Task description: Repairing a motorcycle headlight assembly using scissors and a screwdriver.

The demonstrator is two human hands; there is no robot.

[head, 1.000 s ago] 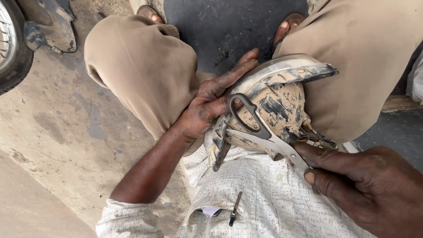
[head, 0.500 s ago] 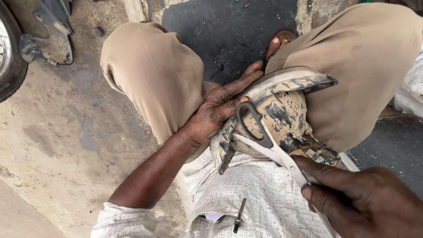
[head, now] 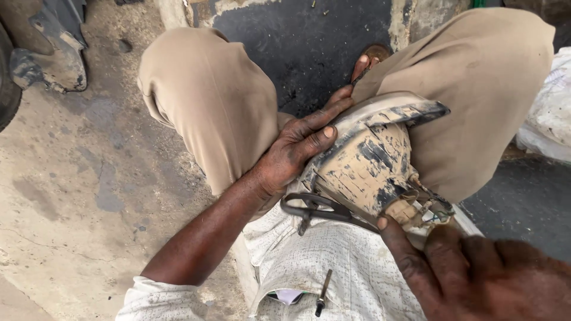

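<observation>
Two hands work on one grimy lamp housing (head: 372,157) held in the person's lap, between beige-trousered knees (head: 208,101); the left hand (head: 294,151) lies flat and spread along the housing's left rim, fingers pressed to it, steadying it; the right hand (head: 470,270) is closed around the near end of a dark metal tool (head: 324,208), a clip or plier-like piece, whose looped end lies just under the housing's back. By the look of it the work is midway: the housing is out and bare, wires (head: 431,205) still trail from its rear socket, and the tool sits at the back edge, so something there seems not yet freed. A small screw or bit (head: 323,292) lies on the white shirt (head: 333,261) below.
</observation>
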